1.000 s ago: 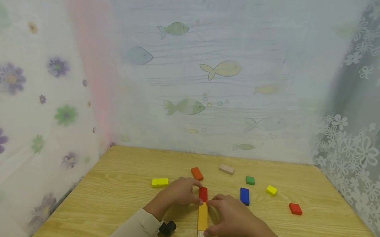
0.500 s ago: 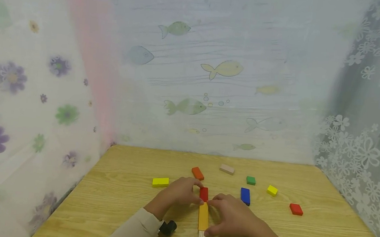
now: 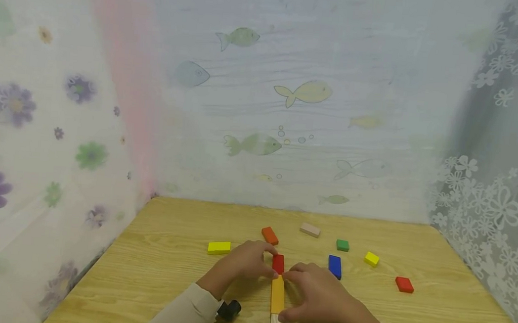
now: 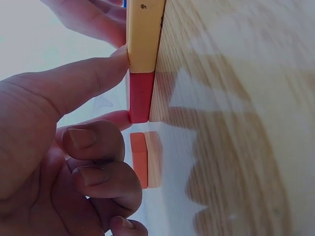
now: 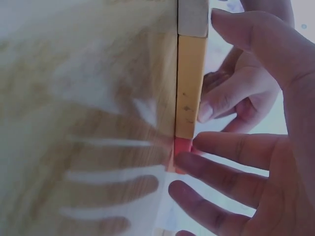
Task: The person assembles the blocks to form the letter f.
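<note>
With the left hand [image 3: 251, 260] pinching the row's red block [image 3: 279, 263] and the right hand [image 3: 321, 293] spread alongside, nudge gently to align it with the yellow-orange block [image 3: 278, 296].

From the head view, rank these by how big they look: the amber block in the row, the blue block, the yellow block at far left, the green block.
1. Amber block, though it is also nearest the camera
2. Blue block and yellow block: too alike to rank
3. Green block

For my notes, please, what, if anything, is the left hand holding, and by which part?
The left hand seems to hold a red block, forefinger at far end, thumb by near end.
</note>
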Demonstrator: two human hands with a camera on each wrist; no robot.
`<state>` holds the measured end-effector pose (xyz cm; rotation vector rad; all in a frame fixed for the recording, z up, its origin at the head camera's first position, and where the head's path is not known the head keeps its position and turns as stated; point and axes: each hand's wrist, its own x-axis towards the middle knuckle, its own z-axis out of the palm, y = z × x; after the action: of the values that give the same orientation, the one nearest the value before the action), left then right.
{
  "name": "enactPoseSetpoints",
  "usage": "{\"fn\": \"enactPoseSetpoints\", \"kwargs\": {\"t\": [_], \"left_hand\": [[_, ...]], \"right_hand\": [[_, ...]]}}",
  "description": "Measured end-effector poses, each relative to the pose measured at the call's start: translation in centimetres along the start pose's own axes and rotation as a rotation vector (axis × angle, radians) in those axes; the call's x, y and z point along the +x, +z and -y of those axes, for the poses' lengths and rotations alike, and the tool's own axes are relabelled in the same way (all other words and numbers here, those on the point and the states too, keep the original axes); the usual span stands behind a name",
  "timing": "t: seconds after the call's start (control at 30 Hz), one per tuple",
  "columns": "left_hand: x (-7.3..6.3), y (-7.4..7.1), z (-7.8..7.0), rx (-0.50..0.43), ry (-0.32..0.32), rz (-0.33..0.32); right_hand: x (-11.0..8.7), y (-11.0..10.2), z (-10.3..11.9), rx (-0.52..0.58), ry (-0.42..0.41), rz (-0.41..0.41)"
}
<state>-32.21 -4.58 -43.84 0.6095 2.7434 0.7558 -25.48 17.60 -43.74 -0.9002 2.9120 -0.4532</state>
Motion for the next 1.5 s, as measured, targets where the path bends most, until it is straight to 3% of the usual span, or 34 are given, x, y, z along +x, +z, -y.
{"fn": "enactPoseSetpoints", "kwargs": {"t": [0.17,0.43,0.63,0.87,1.07,1.5], "left_hand": [[0.0,-0.1,-0.1,0.008,-0.012,0.004],[-0.1,0.0,-0.2,-0.010,-0.013,0.005],[-0.1,0.1,0.0,-0.026,-0.013,0.012],[0.0,0.1,0.1,-0.037,-0.003,0.023],[0.2,0.2,0.2,-0.046,-0.003,0.019],[0.1,0.1,0.1,-0.037,-0.009,0.019]], "right_hand": [[0.1,-0.6,-0.7,0.006,0.003,-0.083],[-0.3,-2.1,-3.2,0.076,0.227,-0.244],[-0.6,-2.6,-5.4,0.049,0.319,-0.302],[-1.1,-3.0,-7.3,0.094,0.489,-0.258],[-1.1,-3.0,-9.0,0.163,0.578,-0.179],[-1.2,-2.6,-9.7,0.253,0.561,-0.151]]}}
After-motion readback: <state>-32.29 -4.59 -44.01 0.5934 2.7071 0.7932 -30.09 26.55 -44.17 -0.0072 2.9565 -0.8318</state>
